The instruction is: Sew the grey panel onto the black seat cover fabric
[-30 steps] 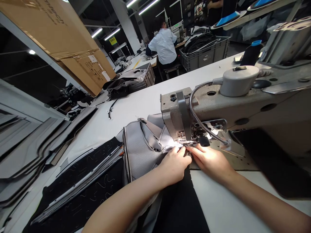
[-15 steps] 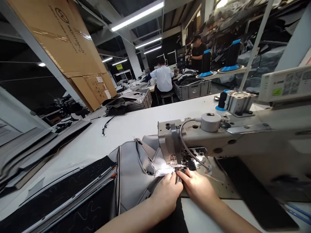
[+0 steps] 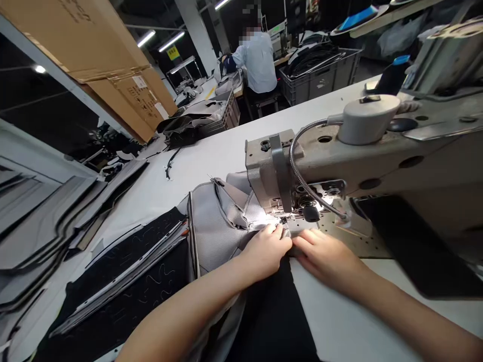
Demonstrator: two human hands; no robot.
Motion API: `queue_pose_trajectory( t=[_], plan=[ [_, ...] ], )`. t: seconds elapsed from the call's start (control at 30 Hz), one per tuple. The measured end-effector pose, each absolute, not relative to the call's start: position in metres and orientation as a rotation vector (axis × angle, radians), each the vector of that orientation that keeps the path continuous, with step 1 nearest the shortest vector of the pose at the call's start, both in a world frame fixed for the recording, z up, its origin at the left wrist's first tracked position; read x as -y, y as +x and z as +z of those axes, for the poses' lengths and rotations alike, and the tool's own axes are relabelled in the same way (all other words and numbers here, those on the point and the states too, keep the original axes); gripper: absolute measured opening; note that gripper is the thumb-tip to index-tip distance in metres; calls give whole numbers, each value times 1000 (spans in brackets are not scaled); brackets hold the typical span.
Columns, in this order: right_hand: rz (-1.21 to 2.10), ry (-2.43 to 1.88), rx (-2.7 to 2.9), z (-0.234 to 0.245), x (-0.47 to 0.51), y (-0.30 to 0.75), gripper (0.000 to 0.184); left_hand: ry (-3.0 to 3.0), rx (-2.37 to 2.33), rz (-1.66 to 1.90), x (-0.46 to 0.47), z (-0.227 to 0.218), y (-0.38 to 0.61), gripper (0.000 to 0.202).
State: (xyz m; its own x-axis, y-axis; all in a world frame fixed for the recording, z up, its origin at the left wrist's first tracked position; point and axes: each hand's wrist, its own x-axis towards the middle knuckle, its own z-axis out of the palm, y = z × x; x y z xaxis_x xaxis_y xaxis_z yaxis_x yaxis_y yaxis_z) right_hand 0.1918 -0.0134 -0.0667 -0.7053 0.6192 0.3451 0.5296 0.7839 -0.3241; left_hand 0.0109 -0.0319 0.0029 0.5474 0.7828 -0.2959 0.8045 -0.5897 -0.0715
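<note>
Pressing down at the needle area, both hands sit directly in front of the sewing machine (image 3: 271,171). The left hand (image 3: 266,251) has its fingers (image 3: 277,232) curled shut on the edge of the grey fabric panel (image 3: 213,226), which lies bunched on the tabletop (image 3: 211,156) to the left of the machine and runs in under its head. The right hand (image 3: 328,256) lies nearly flat, fingers extended and together, gripping nothing; its fingertips meet the left hand just below the machine's head, and whether they touch the grey panel cannot be made out.

The needle itself is hard to resolve in the glare of the gooseneck lamp (image 3: 302,176) mounted on the machine. A black fabric piece (image 3: 271,311) hangs from in front of the machine toward the lower frame edge, partly hidden by both forearms. A black quilted panel (image 3: 124,281) lies farther left of the machine, cut off at the bottom.

Behind the machine stand a grey crate (image 3: 320,75) and a seated person in a light shirt (image 3: 258,60). Cardboard boxes (image 3: 113,65) lean far to the machine's left, cropped by the top edge.
</note>
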Motion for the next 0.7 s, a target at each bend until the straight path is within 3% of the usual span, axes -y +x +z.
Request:
queue_pose_trajectory(
  t=[0.2,0.33,0.47,0.7],
  plan=[
    [589,-505,2559,-55,32,191,32,2709,-1384,-519,28,6,12,24],
    [304,-304,2566,-57,36,174,27,2689,-1385,-566,25,9,11,22],
    [-38,-375,2538,-58,42,150,23,2727,-1381,-536,23,10,6,22],
    [-64,-220,2702,-53,48,154,14,2722,-1418,-738,24,13,19,24]
  ],
)
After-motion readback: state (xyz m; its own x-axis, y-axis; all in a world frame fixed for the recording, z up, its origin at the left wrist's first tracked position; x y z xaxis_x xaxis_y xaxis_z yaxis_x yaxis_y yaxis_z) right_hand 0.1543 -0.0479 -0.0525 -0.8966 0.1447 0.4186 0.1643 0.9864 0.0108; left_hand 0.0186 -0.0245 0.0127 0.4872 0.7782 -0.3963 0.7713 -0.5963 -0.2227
